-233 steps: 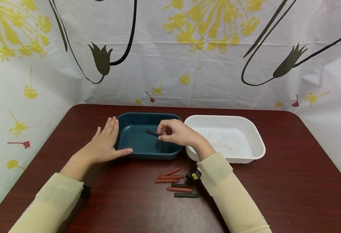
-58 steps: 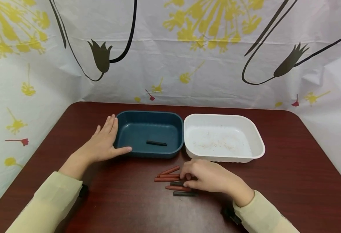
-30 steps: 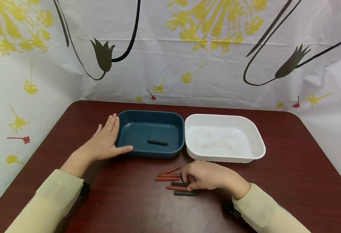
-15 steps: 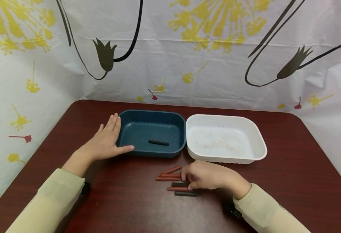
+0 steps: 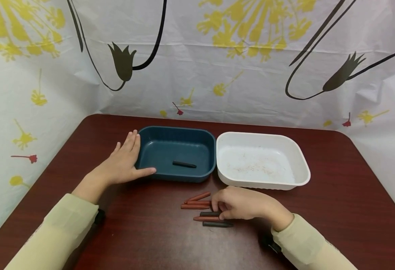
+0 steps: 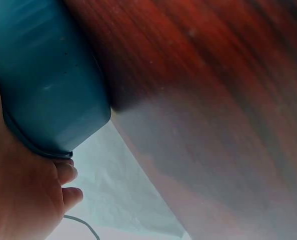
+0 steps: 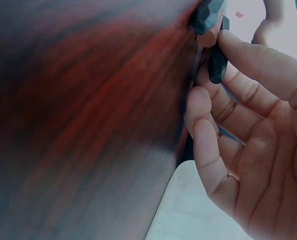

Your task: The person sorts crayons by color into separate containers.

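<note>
My left hand (image 5: 121, 163) rests along the left end of the dark teal tray (image 5: 158, 154), fingers straight and thumb over the front rim. In the left wrist view, the hand (image 6: 23, 192) lies against the tray's outer wall (image 6: 53, 85). One black crayon (image 5: 184, 164) lies inside that tray. In front of the white tray, my right hand (image 5: 244, 202) pinches the end of a black crayon (image 5: 209, 213) between thumb and fingers; the right wrist view shows this crayon's end (image 7: 218, 64) at the thumb tip. A red-brown crayon (image 5: 205, 218) and another black crayon (image 5: 217, 224) lie nearer me.
More red-brown crayons (image 5: 195, 206) lie loosely stacked just left of my right fingertips. The white tray (image 5: 275, 159), with brownish crumbs on its bottom, stands right beside the teal one. A patterned sheet (image 5: 184, 67) hangs behind the dark wooden table (image 5: 143, 240).
A black crayon earlier held over the teal tray now lies inside it. My right hand has come back to the crayons on the table and stayed there. My left hand stays at the tray.
</note>
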`<state>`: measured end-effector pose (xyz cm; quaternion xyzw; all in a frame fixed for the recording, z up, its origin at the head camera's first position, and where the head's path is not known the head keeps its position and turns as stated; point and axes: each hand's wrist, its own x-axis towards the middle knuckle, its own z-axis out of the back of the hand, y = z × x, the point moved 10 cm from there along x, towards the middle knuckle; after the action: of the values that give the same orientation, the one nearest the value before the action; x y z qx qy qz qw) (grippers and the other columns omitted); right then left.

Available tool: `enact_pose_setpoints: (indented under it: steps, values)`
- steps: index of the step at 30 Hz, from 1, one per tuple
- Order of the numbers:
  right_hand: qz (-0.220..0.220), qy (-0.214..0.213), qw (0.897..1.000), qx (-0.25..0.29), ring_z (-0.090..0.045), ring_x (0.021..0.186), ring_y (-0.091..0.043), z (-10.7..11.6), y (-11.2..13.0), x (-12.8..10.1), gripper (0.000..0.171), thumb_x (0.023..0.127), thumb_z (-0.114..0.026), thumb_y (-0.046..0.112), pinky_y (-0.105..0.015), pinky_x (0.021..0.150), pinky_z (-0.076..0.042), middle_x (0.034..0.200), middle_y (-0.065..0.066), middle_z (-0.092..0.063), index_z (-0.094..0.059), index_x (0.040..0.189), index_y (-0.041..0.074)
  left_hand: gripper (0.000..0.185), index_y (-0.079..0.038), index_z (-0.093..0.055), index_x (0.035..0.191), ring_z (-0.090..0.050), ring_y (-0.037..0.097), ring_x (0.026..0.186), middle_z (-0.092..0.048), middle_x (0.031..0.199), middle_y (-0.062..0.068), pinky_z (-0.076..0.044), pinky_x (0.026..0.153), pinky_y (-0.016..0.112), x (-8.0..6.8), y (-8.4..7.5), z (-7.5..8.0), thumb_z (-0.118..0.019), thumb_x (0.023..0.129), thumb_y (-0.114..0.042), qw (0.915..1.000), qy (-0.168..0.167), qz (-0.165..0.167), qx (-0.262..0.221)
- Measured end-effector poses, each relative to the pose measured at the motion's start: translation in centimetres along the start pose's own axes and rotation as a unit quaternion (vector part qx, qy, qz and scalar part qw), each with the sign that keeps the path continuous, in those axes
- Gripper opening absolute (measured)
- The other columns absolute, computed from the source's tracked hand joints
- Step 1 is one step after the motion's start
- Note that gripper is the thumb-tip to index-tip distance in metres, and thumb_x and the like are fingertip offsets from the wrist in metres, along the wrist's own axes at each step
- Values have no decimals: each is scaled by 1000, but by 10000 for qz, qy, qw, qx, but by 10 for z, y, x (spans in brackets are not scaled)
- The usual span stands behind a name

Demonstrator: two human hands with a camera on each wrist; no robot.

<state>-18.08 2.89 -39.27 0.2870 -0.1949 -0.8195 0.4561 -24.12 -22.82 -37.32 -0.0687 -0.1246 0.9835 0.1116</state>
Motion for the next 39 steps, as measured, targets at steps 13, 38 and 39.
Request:
enact_pose_setpoints:
  steps: [13,38,39]
  values:
    - [69,-265,9995,164,-48,63,2,9,1,-7,10,89,-72,12,-18,62,-45,71,11,-54,-65,93,18,122,7,2,156,5,42,154,9,166,21,-8,118,69,0,-1,0,-55,85,-74,10000,38,10,30]
    - [476,-511,9971,306,-49,67,-1,29,22,10,8,93,-68,12,-20,65,-47,75,9,-54,-62,96,17,121,8,-1,155,2,43,154,5,166,24,-11,117,70,1,-1,2,-57,85,-73,9999,-88,-49,84]
    - [505,-526,9969,287,-49,67,-1,30,24,11,7,93,-68,13,-20,65,-47,75,9,-54,-62,96,17,121,8,0,155,2,42,154,5,166,24,-11,117,70,1,-1,2,-56,85,-73,9999,-71,-46,99]
